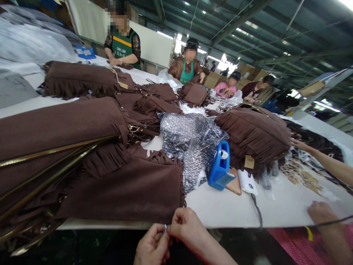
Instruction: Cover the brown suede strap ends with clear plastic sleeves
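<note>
Both my hands meet just off the near table edge, at the corner of a dark brown fringed suede-like bag (124,187). My left hand (154,243) is closed, thumb and fingers pinching a tiny shiny piece (166,228). Fingertips of my right hand (189,230) press together against that same piece from the other side. Its kind is too small to make out. The bag lies flat, its fringe spread toward the left and back. A thin black cord loop (185,201) shows at the bag's right edge, just above my right hand.
A blue tape dispenser (219,165), gold phone (235,182) and white device (247,182) with a cable stand right of a patterned sheet (187,136). More brown bags (253,132) cover the table. A co-worker's arm (322,158) reaches in from the right; other people work across the table.
</note>
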Motion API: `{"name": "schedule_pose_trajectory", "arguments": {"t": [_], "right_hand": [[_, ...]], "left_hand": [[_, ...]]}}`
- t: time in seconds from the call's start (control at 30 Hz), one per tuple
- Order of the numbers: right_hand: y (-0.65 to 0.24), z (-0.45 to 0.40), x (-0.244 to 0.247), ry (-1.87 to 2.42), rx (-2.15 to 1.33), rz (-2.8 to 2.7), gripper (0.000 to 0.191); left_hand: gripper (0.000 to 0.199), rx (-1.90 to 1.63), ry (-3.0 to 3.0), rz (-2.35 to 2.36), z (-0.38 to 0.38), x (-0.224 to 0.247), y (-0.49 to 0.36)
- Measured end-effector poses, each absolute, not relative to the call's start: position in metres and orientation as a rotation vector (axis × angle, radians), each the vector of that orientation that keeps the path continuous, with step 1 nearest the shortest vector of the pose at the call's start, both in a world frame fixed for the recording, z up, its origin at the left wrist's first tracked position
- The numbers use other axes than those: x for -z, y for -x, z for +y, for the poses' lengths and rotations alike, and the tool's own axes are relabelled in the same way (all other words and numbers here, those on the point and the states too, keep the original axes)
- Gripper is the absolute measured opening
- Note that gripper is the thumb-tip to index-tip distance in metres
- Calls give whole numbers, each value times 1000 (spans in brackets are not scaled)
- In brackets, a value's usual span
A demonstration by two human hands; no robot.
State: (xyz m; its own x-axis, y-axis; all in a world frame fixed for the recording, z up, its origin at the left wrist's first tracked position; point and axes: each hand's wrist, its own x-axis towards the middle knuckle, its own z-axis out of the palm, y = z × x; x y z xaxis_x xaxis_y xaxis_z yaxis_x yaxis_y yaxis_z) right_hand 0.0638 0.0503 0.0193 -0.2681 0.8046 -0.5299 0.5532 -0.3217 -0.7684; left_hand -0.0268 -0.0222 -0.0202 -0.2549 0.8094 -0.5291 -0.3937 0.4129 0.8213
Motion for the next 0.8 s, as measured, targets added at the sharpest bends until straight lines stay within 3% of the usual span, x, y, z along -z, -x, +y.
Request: {"name": "schedule_pose_trajectory", "arguments": {"t": [0.43, 0.8], "right_hand": [[-58, 60, -23, 1955, -1626, -1782, 15], [-57, 61, -28, 1940, -1705, -1740, 14]], "left_hand": [[36, -1283, -683, 1678, -33, 43, 23], [14, -1283, -837, 1748, -32, 30, 27]]}}
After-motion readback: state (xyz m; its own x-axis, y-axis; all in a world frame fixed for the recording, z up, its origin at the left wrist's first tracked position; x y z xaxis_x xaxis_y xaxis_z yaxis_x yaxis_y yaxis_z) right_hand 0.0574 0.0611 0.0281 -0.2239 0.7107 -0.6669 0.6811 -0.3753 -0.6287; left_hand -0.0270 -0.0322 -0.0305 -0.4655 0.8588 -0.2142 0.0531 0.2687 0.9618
